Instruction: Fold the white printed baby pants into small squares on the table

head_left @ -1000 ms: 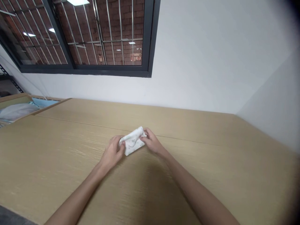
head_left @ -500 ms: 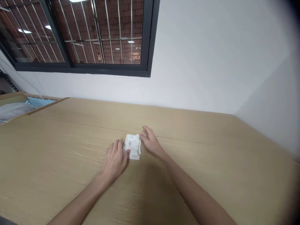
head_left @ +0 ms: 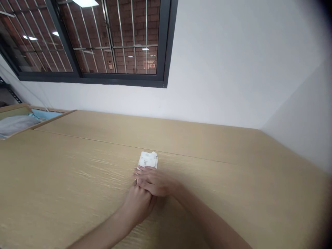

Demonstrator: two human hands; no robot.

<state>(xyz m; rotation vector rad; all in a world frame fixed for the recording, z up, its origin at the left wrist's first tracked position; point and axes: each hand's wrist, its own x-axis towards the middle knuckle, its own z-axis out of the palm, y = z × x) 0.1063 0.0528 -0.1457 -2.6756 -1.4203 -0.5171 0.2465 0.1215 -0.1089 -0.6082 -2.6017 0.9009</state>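
Just beyond the fingertips of the right hand (head_left: 153,181), a small folded white cloth (head_left: 148,159) is lying flat on the pale wooden table (head_left: 233,166); that hand is lying open, fingers spread, across the left hand (head_left: 138,204), whose fingers are hidden, so its grip cannot be told; any dragging touch is risking the loose fold springing apart; far left of both hands, a wooden tray (head_left: 15,110) is holding pale fabrics; above them, a barred window (head_left: 103,38) is breaking the white wall (head_left: 233,62).
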